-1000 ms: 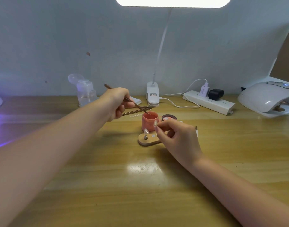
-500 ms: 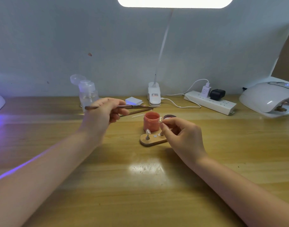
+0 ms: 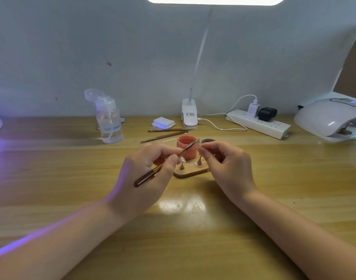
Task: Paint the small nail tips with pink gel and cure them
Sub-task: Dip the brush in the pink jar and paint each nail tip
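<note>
Fingers [image 3: 169, 158] of the left hand [image 3: 144, 178] pinch a brush [image 3: 165, 164], its bristles touching the nail tip [image 3: 198, 142] held between the right hand [image 3: 227, 166] fingertips, just in front of the pink gel jar [image 3: 186, 147]. Just nearer than that jar, the wooden stand [image 3: 190, 172] carries another tip. To paint well, I would brace both wrists on the worktop [image 3: 193, 239] and draw thin, even strokes, keeping gel off the holding fingertips.
</note>
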`<state>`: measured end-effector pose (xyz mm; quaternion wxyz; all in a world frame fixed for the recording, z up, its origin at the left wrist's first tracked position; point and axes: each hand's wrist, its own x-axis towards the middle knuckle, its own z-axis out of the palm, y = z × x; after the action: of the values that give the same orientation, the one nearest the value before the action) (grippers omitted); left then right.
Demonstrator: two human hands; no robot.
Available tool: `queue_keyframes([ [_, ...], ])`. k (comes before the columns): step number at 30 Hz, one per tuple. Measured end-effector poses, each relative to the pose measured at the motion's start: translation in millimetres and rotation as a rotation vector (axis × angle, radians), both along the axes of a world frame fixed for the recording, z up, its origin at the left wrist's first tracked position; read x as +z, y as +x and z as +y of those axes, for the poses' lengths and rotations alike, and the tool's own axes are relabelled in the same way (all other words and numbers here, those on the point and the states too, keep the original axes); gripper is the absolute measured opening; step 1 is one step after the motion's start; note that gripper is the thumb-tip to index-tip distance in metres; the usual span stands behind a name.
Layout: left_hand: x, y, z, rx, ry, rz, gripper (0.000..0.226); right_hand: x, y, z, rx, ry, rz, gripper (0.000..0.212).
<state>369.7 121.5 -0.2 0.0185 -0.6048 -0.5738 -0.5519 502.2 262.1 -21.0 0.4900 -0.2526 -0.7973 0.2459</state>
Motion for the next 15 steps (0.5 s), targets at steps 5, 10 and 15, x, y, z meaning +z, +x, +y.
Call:
queue_keyframes([
  [5,-0.5,-0.8,-4.0,-0.018,0.038,-0.025,0.016,-0.1,1.1,0.6,0.005,-0.009,0.006,0.011],
  [10,0.1,2.6,-1.8,0.002,0.040,-0.032,0.014,-0.8,0.3,1.1,0.001,0.013,0.001,0.011],
  [15,-2.5,1.8,-3.6,-0.014,0.029,0.033,0.017,-1.5,0.9,2.4,-0.018,0.034,0.000,0.009],
])
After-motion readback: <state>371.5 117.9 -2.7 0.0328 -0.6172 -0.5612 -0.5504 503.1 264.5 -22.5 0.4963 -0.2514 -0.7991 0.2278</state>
